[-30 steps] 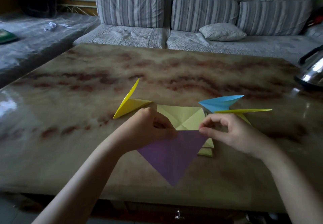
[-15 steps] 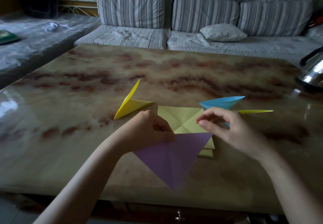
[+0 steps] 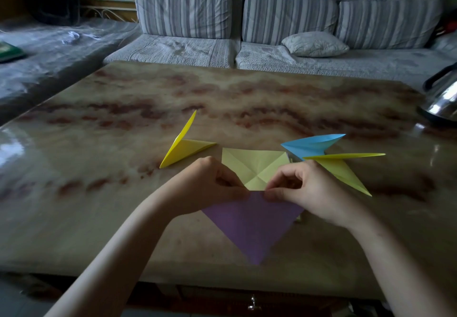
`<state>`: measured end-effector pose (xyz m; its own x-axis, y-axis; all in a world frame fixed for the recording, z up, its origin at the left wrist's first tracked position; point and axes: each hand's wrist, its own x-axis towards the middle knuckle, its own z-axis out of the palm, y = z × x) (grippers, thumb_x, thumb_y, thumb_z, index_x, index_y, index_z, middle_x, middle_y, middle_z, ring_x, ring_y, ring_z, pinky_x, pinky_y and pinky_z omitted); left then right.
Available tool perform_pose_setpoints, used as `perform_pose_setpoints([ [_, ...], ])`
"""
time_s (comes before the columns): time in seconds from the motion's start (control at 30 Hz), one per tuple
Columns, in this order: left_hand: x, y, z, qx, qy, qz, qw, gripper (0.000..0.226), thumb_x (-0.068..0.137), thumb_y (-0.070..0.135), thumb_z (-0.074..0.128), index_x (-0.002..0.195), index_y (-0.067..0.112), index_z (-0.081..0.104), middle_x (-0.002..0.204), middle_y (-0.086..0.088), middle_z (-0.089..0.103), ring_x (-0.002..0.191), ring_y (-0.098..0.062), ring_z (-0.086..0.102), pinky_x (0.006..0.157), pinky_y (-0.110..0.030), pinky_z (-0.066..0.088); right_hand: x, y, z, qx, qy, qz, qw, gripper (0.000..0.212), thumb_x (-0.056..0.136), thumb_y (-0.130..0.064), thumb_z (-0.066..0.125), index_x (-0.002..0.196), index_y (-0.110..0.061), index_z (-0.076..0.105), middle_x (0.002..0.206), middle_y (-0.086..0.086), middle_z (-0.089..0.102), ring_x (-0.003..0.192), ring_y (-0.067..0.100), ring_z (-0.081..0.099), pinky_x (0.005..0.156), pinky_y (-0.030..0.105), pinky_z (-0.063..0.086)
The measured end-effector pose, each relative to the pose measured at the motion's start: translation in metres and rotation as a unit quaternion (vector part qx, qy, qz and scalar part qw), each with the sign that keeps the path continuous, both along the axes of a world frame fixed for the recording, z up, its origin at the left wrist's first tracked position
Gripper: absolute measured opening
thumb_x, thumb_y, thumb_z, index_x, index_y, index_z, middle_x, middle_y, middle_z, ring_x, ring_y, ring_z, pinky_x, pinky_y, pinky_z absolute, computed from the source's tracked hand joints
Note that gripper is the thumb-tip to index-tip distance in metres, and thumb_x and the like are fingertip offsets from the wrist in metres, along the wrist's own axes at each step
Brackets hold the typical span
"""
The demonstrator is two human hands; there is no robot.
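Head view: a purple paper triangle (image 3: 252, 225) lies flat on the tabletop (image 3: 99, 193), with its long edge away from the person and its tip pointing to 6 o'clock. The left hand (image 3: 210, 188) pinches that long edge from 11 o'clock, and the right hand (image 3: 309, 193) pinches it from 1 o'clock, their fingertips almost meeting at 12. The sheet looks light, thin and limp. It would likely slide on the glossy surface and crease for good wherever pressed, so the folded edge seems the safest hold. A pale creased square (image 3: 254, 168) lies just beyond at 12 o'clock.
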<state>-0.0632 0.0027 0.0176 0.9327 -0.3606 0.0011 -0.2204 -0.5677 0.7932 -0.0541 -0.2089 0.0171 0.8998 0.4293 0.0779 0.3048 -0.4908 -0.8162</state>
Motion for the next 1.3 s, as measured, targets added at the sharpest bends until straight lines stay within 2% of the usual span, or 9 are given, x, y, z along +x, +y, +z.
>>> perform_pose_setpoints([
  [0.27,0.001,0.008,0.001,0.01,0.002,0.0,1.0,0.004,0.078,0.02,0.074,0.077,0.021,0.077,0.078,-0.005,0.074,0.071,-0.006,0.059,0.074,-0.038,0.052,-0.001,-0.007,0.003,0.002,0.016,0.002,1.0,0.011,0.074,-0.014,0.078,0.068,-0.019,0.07,0.058,-0.009,0.064,0.057,-0.003,0.054,0.056,0.012,0.04],
  [0.4,0.002,0.013,0.005,-0.008,0.007,-0.006,1.0,0.015,0.078,0.021,0.074,0.071,0.034,0.073,0.078,0.002,0.074,0.072,-0.003,0.061,0.075,-0.035,0.052,0.0,-0.012,0.007,0.021,0.024,0.011,0.999,0.011,0.074,-0.01,0.077,0.068,-0.016,0.07,0.059,-0.008,0.064,0.058,-0.003,0.054,0.057,0.011,0.041],
  [0.5,0.002,0.012,0.004,-0.006,0.015,-0.011,1.0,0.014,0.078,0.022,0.074,0.072,0.035,0.073,0.079,0.003,0.075,0.072,-0.003,0.062,0.077,-0.036,0.053,0.001,-0.012,0.004,0.006,0.028,0.012,1.0,0.009,0.074,-0.012,0.077,0.069,-0.016,0.07,0.06,-0.007,0.065,0.059,-0.002,0.055,0.057,0.012,0.041],
  [0.6,0.002,0.017,0.004,-0.007,0.031,-0.011,0.999,0.011,0.08,0.018,0.072,0.075,0.026,0.075,0.074,-0.001,0.075,0.07,-0.003,0.064,0.07,-0.024,0.05,0.004,-0.016,0.004,0.001,0.024,0.003,1.0,0.008,0.071,-0.016,0.079,0.069,-0.016,0.071,0.062,-0.005,0.066,0.06,-0.001,0.056,0.059,0.013,0.043],
  [0.7,0.002,0.024,0.007,-0.046,0.066,-0.011,0.997,0.01,0.085,0.009,0.065,0.08,0.01,0.074,0.069,-0.005,0.074,0.066,-0.013,0.072,0.068,-0.013,0.049,0.005,-0.023,0.006,0.034,0.032,-0.012,0.999,0.014,0.061,-0.028,0.075,0.068,-0.016,0.07,0.062,-0.004,0.067,0.06,-0.001,0.057,0.059,0.012,0.044],
  [0.93,0.008,0.038,0.004,-0.081,0.079,0.009,0.994,0.011,0.083,0.009,0.064,0.077,0.003,0.071,0.07,-0.011,0.074,0.064,-0.024,0.072,0.066,-0.031,0.058,0.006,-0.037,0.003,0.0,0.032,-0.042,0.999,0.007,0.069,-0.016,0.078,0.07,-0.013,0.071,0.063,-0.002,0.066,0.06,0.002,0.056,0.06,0.016,0.044],
  [1.13,0.01,0.039,0.002,-0.073,0.04,0.06,0.995,0.019,0.089,0.01,0.059,0.075,0.009,0.071,0.07,-0.003,0.074,0.064,-0.017,0.072,0.06,-0.025,0.053,0.005,-0.043,0.006,0.097,0.043,-0.103,0.989,0.012,0.062,-0.021,0.074,0.069,-0.013,0.07,0.062,-0.004,0.068,0.058,-0.001,0.058,0.058,0.008,0.045],
  [1.2,0.01,0.029,-0.001,-0.106,0.027,0.087,0.99,0.019,0.091,0.009,0.055,0.079,0.009,0.069,0.07,0.001,0.074,0.064,-0.011,0.071,0.058,-0.02,0.052,0.005,-0.039,0.005,0.13,0.046,-0.127,0.982,0.017,0.059,-0.026,0.073,0.07,-0.013,0.07,0.062,-0.005,0.068,0.059,-0.001,0.059,0.059,0.008,0.045],
  [1.3,0.006,0.008,-0.002,-0.213,0.056,0.112,0.969,0.017,0.091,0.023,0.053,0.093,0.014,0.067,0.077,0.002,0.075,0.071,-0.012,0.072,0.062,-0.022,0.054,0.005,-0.031,-0.002,0.181,0.052,-0.165,0.968,0.019,0.06,-0.026,0.074,0.073,-0.013,0.07,0.064,-0.005,0.068,0.059,-0.001,0.06,0.059,0.008,0.046],
])
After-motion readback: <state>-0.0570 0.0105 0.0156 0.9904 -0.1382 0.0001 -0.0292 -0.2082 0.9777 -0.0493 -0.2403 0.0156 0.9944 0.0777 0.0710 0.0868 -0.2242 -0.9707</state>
